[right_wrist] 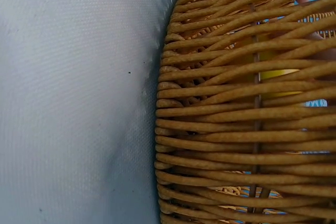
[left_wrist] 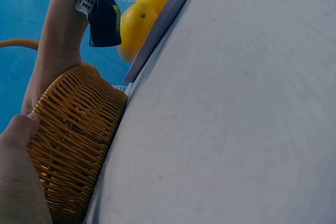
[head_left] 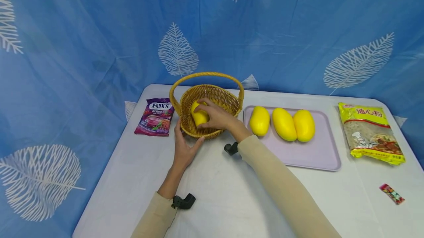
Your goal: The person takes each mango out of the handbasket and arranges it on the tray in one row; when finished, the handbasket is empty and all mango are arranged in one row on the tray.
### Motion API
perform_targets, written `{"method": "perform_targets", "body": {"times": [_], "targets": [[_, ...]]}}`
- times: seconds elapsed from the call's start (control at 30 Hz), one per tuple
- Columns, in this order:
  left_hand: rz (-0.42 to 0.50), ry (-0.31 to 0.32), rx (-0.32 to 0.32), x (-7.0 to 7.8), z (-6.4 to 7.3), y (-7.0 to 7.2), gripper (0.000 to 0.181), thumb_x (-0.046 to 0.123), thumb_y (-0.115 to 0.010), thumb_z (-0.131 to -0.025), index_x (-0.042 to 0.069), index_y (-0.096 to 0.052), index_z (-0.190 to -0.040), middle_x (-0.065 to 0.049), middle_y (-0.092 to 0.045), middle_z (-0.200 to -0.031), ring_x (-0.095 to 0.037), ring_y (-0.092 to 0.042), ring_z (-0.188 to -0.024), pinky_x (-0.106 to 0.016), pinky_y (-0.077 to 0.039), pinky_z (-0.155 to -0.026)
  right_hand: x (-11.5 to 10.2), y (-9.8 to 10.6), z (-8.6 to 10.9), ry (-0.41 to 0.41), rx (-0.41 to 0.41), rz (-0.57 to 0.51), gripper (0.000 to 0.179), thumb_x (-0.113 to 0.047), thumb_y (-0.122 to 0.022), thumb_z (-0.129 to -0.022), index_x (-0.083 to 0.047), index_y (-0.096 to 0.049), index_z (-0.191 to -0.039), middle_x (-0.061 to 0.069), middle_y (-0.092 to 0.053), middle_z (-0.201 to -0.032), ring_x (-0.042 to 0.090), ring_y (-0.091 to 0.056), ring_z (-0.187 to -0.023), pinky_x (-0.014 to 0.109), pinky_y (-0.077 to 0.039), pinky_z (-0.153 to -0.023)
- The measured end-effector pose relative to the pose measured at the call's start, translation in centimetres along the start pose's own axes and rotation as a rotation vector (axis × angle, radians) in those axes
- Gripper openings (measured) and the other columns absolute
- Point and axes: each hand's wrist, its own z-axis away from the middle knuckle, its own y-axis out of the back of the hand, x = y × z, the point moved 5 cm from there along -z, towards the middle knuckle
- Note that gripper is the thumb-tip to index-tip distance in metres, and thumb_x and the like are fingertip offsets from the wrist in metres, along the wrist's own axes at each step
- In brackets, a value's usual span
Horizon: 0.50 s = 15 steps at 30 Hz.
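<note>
A wicker basket point(head_left: 226, 98) with a tall arched handle stands near the table's back edge. My left hand point(head_left: 184, 150) grips its near left side, thumb over the rim point(left_wrist: 50, 90) in the left wrist view. Inside the basket, my right hand point(head_left: 216, 115) holds a yellow mango point(head_left: 197, 115), fingers and thumb curled round it. Through the weave point(right_wrist: 241, 114) in the right wrist view a bit of yellow shows; most of that hand is hidden there.
Right of the basket, a lilac tray point(head_left: 318, 158) bears three mangoes point(head_left: 284, 123). A purple candy bag point(head_left: 155, 117) lies left of the basket. Far right are a yellow pasta bag point(head_left: 371, 133) and a small wrapped candy point(head_left: 392, 193). A blue curtain point(head_left: 281, 46) hangs behind the table.
</note>
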Motion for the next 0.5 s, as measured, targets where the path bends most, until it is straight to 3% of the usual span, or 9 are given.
{"method": "perform_targets", "body": {"times": [0.13, 0.2, 0.37, 0.5], "targets": [[0.0, 0.001, 0.01, -2.0, -0.2, -0.3, 0.104, 0.017, -0.078, -0.084, 0.006, -0.004, -0.156, -0.023, -0.016, -0.159, -0.043, -0.024, -0.144, -0.06, -0.025, -0.115, -0.1, 0.1, 0.0, 0.002, -0.005, -0.003, 0.055, -0.033, -0.078, -0.084, -0.019, -0.058, -0.133, 0.003, -0.03, -0.155, 0.027, -0.049, -0.131, 0.041, -0.045, -0.106], [0.001, -0.002, 0.013, -2.3, -0.2, -0.4, 0.104, 0.02, -0.078, -0.084, 0.011, -0.004, -0.157, -0.019, -0.017, -0.16, -0.039, -0.025, -0.145, -0.058, -0.025, -0.115, -0.1, 0.1, 0.0, 0.001, -0.006, -0.006, 0.055, -0.033, -0.078, -0.083, -0.019, -0.058, -0.133, 0.003, -0.03, -0.155, 0.027, -0.049, -0.131, 0.041, -0.046, -0.105], [-0.007, 0.001, 0.018, -2.4, -0.1, -0.3, 0.102, 0.025, -0.077, -0.085, 0.018, -0.005, -0.157, -0.011, -0.018, -0.16, -0.032, -0.026, -0.145, -0.054, -0.027, -0.116, -0.1, 0.1, 0.0, -0.005, 0.001, -0.017, 0.054, -0.031, -0.078, -0.083, -0.019, -0.059, -0.133, 0.003, -0.03, -0.155, 0.027, -0.049, -0.13, 0.04, -0.047, -0.104], [-0.014, 0.003, 0.013, -1.8, 0.0, -0.2, 0.102, 0.022, -0.077, -0.085, 0.015, -0.005, -0.157, -0.013, -0.017, -0.161, -0.034, -0.025, -0.146, -0.055, -0.026, -0.116, 0.0, 0.1, 0.1, -0.005, 0.019, -0.012, 0.054, -0.03, -0.078, -0.083, -0.019, -0.059, -0.133, 0.003, -0.03, -0.155, 0.027, -0.049, -0.13, 0.04, -0.047, -0.104]]}}
